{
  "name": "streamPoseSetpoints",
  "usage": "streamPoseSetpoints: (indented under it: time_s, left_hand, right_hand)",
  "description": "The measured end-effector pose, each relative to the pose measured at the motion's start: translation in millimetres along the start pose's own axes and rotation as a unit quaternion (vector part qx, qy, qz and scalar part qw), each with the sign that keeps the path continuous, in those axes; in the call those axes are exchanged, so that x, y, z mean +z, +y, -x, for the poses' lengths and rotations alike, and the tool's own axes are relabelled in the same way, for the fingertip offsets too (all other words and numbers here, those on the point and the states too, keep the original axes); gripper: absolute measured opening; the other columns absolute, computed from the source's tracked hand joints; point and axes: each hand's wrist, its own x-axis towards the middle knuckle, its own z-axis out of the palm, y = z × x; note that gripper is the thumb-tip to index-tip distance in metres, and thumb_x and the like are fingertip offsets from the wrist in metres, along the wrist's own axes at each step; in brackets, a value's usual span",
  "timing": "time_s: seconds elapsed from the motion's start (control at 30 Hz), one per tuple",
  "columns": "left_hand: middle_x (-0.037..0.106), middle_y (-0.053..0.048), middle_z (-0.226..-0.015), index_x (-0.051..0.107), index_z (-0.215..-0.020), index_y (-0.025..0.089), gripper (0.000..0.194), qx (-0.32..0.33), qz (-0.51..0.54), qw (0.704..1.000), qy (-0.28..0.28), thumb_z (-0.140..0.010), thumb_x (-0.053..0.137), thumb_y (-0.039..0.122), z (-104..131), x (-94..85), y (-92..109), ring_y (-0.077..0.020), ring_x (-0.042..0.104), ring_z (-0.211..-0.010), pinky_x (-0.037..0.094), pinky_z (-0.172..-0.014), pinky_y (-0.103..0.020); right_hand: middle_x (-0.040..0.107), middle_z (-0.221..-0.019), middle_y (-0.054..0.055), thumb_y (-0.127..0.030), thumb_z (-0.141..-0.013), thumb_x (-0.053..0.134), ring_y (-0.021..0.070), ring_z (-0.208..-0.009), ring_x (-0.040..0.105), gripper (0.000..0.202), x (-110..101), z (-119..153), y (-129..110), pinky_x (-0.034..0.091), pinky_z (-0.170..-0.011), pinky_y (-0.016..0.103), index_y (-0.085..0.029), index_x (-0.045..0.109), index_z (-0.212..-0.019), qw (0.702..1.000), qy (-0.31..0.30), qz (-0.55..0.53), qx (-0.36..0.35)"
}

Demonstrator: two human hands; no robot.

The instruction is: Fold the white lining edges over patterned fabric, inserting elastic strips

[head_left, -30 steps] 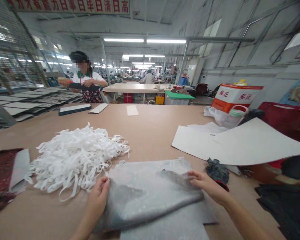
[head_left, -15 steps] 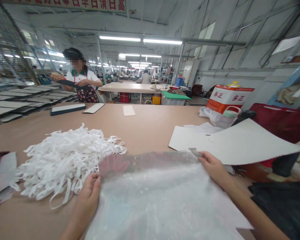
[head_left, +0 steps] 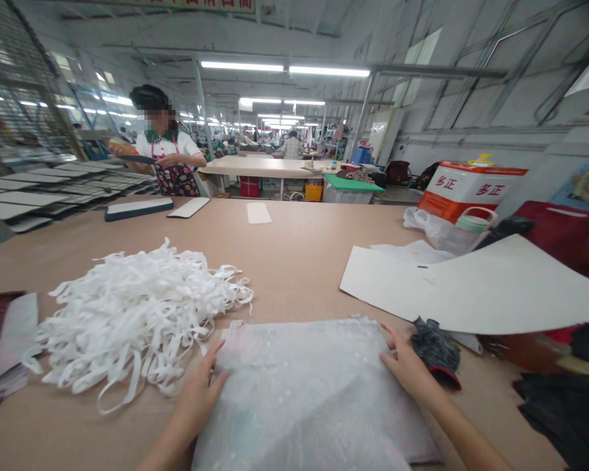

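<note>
A greyish-white sheet of thin material (head_left: 304, 392) with faint pink and bluish patches lies on the table before me. It looks folded or stacked, since more layers show at its lower right. My left hand (head_left: 207, 379) rests at its left edge, thumb and fingers apart. At the right edge, my right hand (head_left: 403, 363) has its fingers spread against the material's side. Neither hand is closed round it. Left of my left hand is a heap of white narrow strips (head_left: 142, 314). A dark knitted glove (head_left: 434, 350) with a red cuff lies just beyond my right hand.
A large white board (head_left: 481, 288) curves up at the right, near black material (head_left: 569, 412). Behind it stand a plastic bag (head_left: 434, 229) and a red-and-white can (head_left: 471, 190). Cut panels (head_left: 140, 208) lie at the table's far side, where a co-worker (head_left: 167, 150) holds a dark panel.
The sheet has come down flat onto the table and nearer me. My hands have loosened from its far corners to its sides. The dark glove has come into view.
</note>
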Motion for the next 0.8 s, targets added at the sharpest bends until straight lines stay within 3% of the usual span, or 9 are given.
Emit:
streamPoseSetpoints:
  time_s: [0.13,0.3,0.47,0.63,0.7,0.8]
  left_hand:
    - [0.062,-0.007,-0.109,0.056,-0.108,0.020,0.044,0.001,-0.071,0.997,0.008,-0.069,0.048,0.039,-4.5,5.7,-5.4,-0.0248,0.059,-0.092,0.045,-0.084,-0.039]
    - [0.062,-0.008,-0.094,0.049,-0.117,0.013,0.056,0.001,-0.121,0.993,-0.005,-0.067,0.049,0.040,4.9,0.7,-8.3,-0.0249,0.058,-0.084,0.047,-0.078,-0.039]
    - [0.060,-0.010,-0.090,0.044,-0.117,0.005,0.068,-0.104,-0.116,0.987,-0.046,-0.066,0.052,0.050,23.2,-10.5,-12.4,-0.0253,0.058,-0.082,0.046,-0.076,-0.037]
    - [0.060,-0.013,-0.104,0.051,-0.105,0.012,0.044,-0.113,-0.191,0.973,-0.069,-0.067,0.056,0.032,30.3,-4.8,3.2,-0.0254,0.055,-0.099,0.040,-0.084,-0.033]
    - [0.063,-0.011,-0.098,0.054,-0.097,0.014,0.033,-0.132,-0.198,0.968,-0.082,-0.070,0.054,0.032,29.3,-2.9,7.6,-0.0252,0.057,-0.095,0.042,-0.080,-0.032]
    - [0.065,-0.014,-0.093,0.056,-0.093,0.012,0.034,-0.157,-0.190,0.965,-0.089,-0.068,0.057,0.034,24.5,-2.8,9.3,-0.0284,0.060,-0.089,0.043,-0.074,-0.034]
  right_hand:
    - [0.056,-0.075,0.001,-0.029,-0.077,0.037,0.0173,-0.060,0.054,0.057,4.7,4.5,6.5,0.045,-0.062,0.029,-0.014,0.033,-0.132,1.000,0.014,-0.007,-0.025]
    - [0.057,-0.096,0.011,-0.039,-0.080,0.033,0.0228,-0.084,0.057,0.055,6.0,14.1,12.3,0.043,-0.081,0.035,-0.010,0.038,-0.127,0.996,0.064,0.045,-0.036]
    - [0.057,-0.108,0.017,-0.050,-0.078,0.040,0.0270,-0.096,0.056,0.058,1.1,41.1,21.5,0.042,-0.085,0.037,-0.010,0.045,-0.120,0.994,-0.007,0.106,0.024]
    - [0.060,-0.108,0.021,-0.049,-0.077,0.040,0.0305,-0.100,0.056,0.054,1.9,53.2,18.6,0.042,-0.083,0.039,-0.009,0.052,-0.111,0.985,-0.056,0.144,0.073]
    - [0.062,-0.105,0.021,-0.050,-0.078,0.039,0.0318,-0.097,0.058,0.055,2.4,53.3,15.3,0.043,-0.079,0.040,-0.008,0.051,-0.113,0.980,-0.069,0.155,0.103]
    - [0.062,-0.104,0.023,-0.051,-0.079,0.038,0.0325,-0.097,0.059,0.059,2.1,52.4,10.8,0.044,-0.077,0.040,-0.007,0.049,-0.115,0.976,-0.074,0.162,0.125]
